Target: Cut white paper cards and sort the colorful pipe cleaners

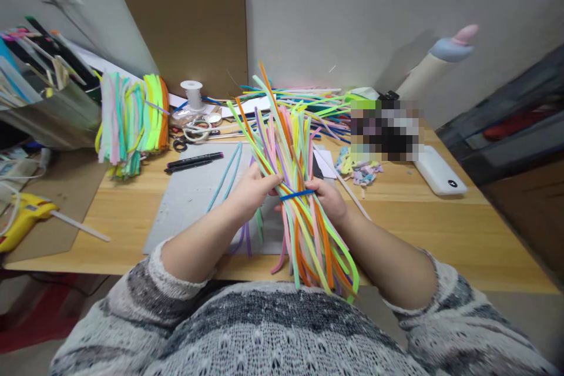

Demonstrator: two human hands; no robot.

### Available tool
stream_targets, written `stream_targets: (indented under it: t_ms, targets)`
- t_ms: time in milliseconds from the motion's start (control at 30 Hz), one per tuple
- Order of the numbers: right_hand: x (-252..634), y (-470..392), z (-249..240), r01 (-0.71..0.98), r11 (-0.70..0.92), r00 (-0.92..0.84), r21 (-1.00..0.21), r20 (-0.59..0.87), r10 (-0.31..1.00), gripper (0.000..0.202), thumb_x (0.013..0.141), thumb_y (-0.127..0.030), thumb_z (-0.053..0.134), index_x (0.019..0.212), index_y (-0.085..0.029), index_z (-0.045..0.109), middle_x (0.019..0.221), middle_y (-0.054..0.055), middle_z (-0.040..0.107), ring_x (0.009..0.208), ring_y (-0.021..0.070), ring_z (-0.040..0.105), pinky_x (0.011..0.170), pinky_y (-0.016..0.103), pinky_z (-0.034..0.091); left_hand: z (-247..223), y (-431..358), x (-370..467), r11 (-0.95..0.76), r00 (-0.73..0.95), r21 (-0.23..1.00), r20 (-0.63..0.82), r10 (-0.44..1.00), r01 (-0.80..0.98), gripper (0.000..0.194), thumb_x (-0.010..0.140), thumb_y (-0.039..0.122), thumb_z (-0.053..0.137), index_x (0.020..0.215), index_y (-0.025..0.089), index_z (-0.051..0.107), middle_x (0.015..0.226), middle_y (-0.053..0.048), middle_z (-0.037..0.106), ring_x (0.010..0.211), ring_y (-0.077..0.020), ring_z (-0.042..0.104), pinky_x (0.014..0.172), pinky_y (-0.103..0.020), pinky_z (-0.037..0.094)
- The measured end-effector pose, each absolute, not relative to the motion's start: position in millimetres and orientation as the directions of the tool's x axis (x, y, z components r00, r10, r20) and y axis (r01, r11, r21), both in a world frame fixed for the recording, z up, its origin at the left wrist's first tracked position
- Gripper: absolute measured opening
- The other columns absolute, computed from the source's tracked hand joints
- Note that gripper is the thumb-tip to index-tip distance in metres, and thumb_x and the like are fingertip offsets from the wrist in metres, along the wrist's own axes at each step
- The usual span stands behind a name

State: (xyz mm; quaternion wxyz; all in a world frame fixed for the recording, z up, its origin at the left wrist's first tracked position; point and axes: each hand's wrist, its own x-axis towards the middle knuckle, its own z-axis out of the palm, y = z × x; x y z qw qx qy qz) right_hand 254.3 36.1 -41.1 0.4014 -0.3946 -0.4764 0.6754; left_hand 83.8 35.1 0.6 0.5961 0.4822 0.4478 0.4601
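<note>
A thick bundle of multicoloured pipe cleaners stands slanted between my two hands, its lower ends hanging over the table's front edge. A blue band runs across its middle. My left hand grips the bundle from the left, thumb laid over the front just above the band. From the right, my right hand closes round it at band height; its other fingers are hidden behind the bundle. Beneath lies a grey cutting mat, with a bent blue pipe cleaner on it and a few purple and green ones.
Folded pipe cleaner bundles stand at the left, beside a holder of pens. A yellow glue gun lies front left. Black markers, a white spool, small coloured scraps and a white power bank are on the table.
</note>
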Motion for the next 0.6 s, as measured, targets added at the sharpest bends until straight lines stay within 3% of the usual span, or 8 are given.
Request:
stream_targets:
  t_ms: [133,267,467,600]
  targets:
    - [247.1,33.6,-29.4,-0.262,-0.321,-0.457,-0.91,-0.175,0.872,0.04,0.08,-0.047,0.049,0.104,-0.018,0.063,0.094,0.006,0.071,0.099,0.0281,0.065,0.084,0.045,0.052,1.3,32.7,86.5,0.059,0.143,0.992,-0.043,0.989,-0.111,0.027,0.068,0.027,0.064,0.091,0.015,0.056,0.081,-0.003,0.066,0.071,-0.017,0.061,0.064,-0.028,0.047]
    - [242.9,31.7,-23.1,-0.32,-0.202,-0.412,-0.926,-0.056,0.909,0.046,0.077,-0.044,0.061,0.118,-0.023,0.053,0.111,0.004,0.067,0.109,0.0254,0.061,0.091,0.041,0.049,-1.4,29.1,93.1,-0.048,0.005,0.996,0.048,0.999,-0.073,0.04,0.073,0.026,0.065,0.109,0.014,0.051,0.113,-0.011,0.063,0.107,-0.0226,0.058,0.093,-0.036,0.044]
    - [243.5,29.0,-21.7,-0.216,-0.023,-0.272,-0.976,0.037,0.962,0.043,0.075,-0.032,0.066,0.115,-0.023,0.053,0.118,0.003,0.064,0.112,0.0229,0.057,0.1,0.039,0.042,-1.8,27.7,102.1,-0.078,-0.032,0.997,0.078,0.996,-0.014,0.041,0.074,0.029,0.068,0.109,0.016,0.051,0.118,-0.01,0.062,0.111,-0.0235,0.058,0.096,-0.037,0.044]
    - [243.0,29.1,-19.8,-0.256,-0.048,-0.205,-0.965,0.006,0.979,0.045,0.072,-0.029,0.061,0.116,-0.024,0.054,0.117,0.002,0.065,0.111,0.0242,0.058,0.098,0.04,0.043,0.8,28.3,105.4,-0.107,-0.024,0.993,0.106,0.994,-0.057,0.032,0.074,0.023,0.064,0.104,0.015,0.055,0.114,-0.009,0.064,0.115,-0.0244,0.055,0.1,-0.038,0.041]
